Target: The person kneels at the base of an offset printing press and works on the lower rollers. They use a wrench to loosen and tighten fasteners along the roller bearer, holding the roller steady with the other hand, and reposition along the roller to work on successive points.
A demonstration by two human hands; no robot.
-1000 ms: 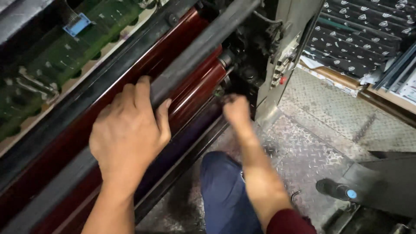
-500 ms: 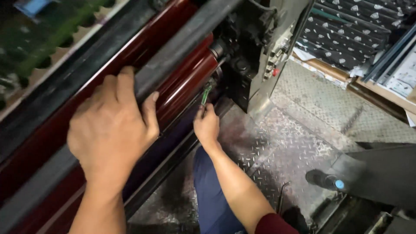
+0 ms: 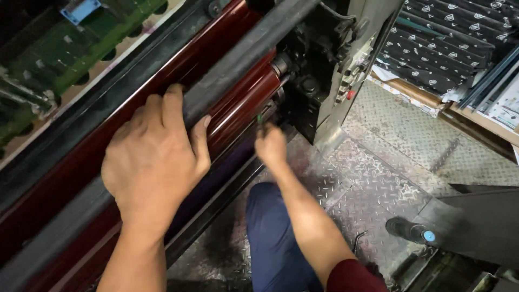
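My left hand (image 3: 154, 162) draped palm-down over dark grey bar (image 3: 238, 65), fingers curled over top edge, thumb on glossy red roller (image 3: 238, 111) below. Right arm stretched forward, right hand (image 3: 270, 145) pinching small green tool (image 3: 259, 118) upright at roller's end, beside machine side frame (image 3: 324, 92). Knee over checker-plate floor (image 3: 389, 146).

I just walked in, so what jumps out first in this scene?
The glossy dark red rollers running diagonally across the machine catch the eye first. The left hand grips the dark grey bar lying over them, while the right hand holds a small green tool near the rollers' end, above the diamond-plate floor.
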